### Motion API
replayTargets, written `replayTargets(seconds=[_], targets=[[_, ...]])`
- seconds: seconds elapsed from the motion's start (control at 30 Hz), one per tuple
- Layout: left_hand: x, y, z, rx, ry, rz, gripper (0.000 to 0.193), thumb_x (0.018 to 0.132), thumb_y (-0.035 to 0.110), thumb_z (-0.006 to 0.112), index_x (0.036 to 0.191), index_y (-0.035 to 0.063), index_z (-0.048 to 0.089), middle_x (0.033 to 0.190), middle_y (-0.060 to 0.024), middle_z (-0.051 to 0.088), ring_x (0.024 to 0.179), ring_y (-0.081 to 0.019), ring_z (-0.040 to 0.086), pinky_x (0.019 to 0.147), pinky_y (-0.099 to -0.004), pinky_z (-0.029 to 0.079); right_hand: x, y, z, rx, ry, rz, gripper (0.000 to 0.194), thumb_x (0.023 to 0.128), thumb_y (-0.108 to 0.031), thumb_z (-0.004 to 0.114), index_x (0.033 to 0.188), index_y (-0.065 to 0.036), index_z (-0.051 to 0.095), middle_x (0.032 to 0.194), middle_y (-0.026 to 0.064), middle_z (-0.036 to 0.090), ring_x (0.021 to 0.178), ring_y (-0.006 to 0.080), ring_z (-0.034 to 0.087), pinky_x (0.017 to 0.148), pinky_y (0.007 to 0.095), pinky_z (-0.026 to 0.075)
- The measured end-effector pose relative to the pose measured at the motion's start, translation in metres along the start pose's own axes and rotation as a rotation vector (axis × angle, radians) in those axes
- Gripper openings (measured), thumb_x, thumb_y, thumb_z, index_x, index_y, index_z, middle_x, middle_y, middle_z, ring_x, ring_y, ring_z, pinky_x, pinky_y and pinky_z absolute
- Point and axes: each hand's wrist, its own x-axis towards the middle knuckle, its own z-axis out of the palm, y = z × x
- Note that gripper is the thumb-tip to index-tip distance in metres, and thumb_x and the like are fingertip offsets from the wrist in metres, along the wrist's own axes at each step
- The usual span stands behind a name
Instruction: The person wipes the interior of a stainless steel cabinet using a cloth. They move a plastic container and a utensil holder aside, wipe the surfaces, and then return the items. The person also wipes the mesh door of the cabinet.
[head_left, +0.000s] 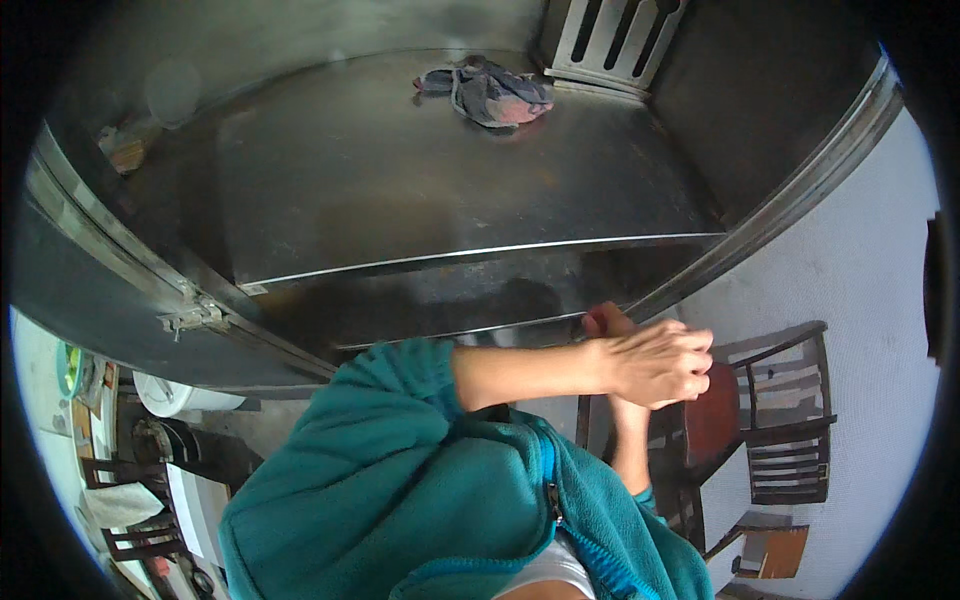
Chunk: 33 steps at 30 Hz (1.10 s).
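My left hand (660, 364) reaches across from the left sleeve, its back towards the camera and its fingers curled at the right. It lies over my right hand (611, 321), which is mostly hidden behind it; only a blurred, reddish part, perhaps fingertips, shows above the left wrist. Whether anything is held between the hands cannot be seen. Beyond them, a crumpled grey and pink cloth (501, 97) lies at the back of a dark metal shelf (420, 187) inside a metal cabinet.
A slotted metal rack (619, 37) stands at the cabinet's back right. A latch (193, 318) sits on the left frame. Wooden chairs (787, 420) are at right, beside a pale wall. At lower left are a white bucket (176, 394), another chair (135, 532) and a table edge.
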Motion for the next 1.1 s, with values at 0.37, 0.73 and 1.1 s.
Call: replayTargets(seconds=[0.37,0.73,1.1], targets=[[-0.098,0.047,-0.214,0.985,0.415,-0.351,0.020,0.067,0.003,0.066,0.085,0.0111,0.067,0.086,-0.0043,0.064,0.085,-0.0220,0.057,0.089,-0.0429,0.044,0.219,-0.169,-0.016,-0.217,-0.224,-0.811,0.062,0.089,-0.044,0.055,0.135,-0.004,0.042,0.135,0.0146,0.047,0.125,0.0233,0.043,0.102,0.0357,0.034],[-0.129,0.036,-0.250,1.083,0.580,-0.444,0.020,0.074,-0.005,0.056,0.090,0.0053,0.063,0.087,-0.0071,0.064,0.084,-0.0264,0.057,0.087,-0.0424,0.042,0.282,-0.152,0.075,-0.683,-0.474,-0.608,0.072,0.087,-0.060,0.041,0.139,-0.010,0.037,0.150,0.0098,0.022,0.140,0.0248,0.017,0.113,0.0381,0.016],[-0.130,0.047,-0.255,1.109,0.491,-0.496,0.015,0.079,0.004,0.055,0.092,0.0083,0.061,0.092,-0.0045,0.065,0.089,-0.0251,0.055,0.093,-0.0429,0.036,0.113,-0.182,0.075,-0.133,-0.728,-1.153,0.040,0.085,-0.028,0.057,0.120,-0.008,0.059,0.129,0.0120,0.053,0.127,0.0297,0.042,0.107,0.0475,0.030]])
